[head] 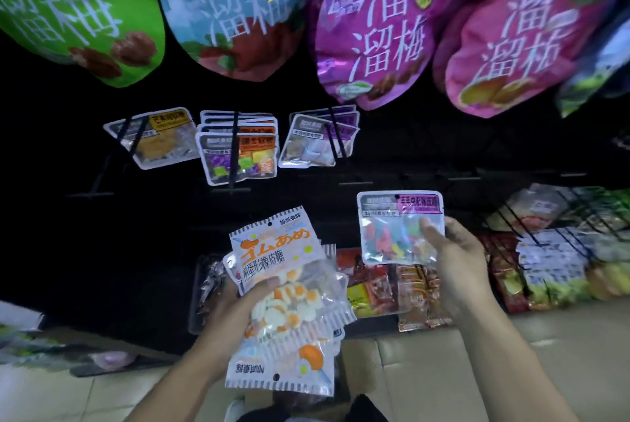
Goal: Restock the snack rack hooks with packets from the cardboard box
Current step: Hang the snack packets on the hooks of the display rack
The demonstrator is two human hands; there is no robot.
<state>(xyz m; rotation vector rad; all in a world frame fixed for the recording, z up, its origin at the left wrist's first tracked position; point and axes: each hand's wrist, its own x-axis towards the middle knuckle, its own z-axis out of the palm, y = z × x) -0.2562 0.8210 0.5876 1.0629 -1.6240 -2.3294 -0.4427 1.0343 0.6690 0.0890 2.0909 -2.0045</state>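
Light, floppy, slippery candy packet [401, 227] is pinched by the right hand [453, 251]; egg-candy packets [283, 288] gripped by the left hand [238, 305]; best held near the hang hole

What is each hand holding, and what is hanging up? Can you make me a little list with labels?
left hand: grips a bunch of egg-shaped gummy packets
right hand: pinches one colourful gummy packet, held up towards the rack
middle hooks: three groups of small candy packets
top row: big plum snack bags
cardboard box: below, between the arms
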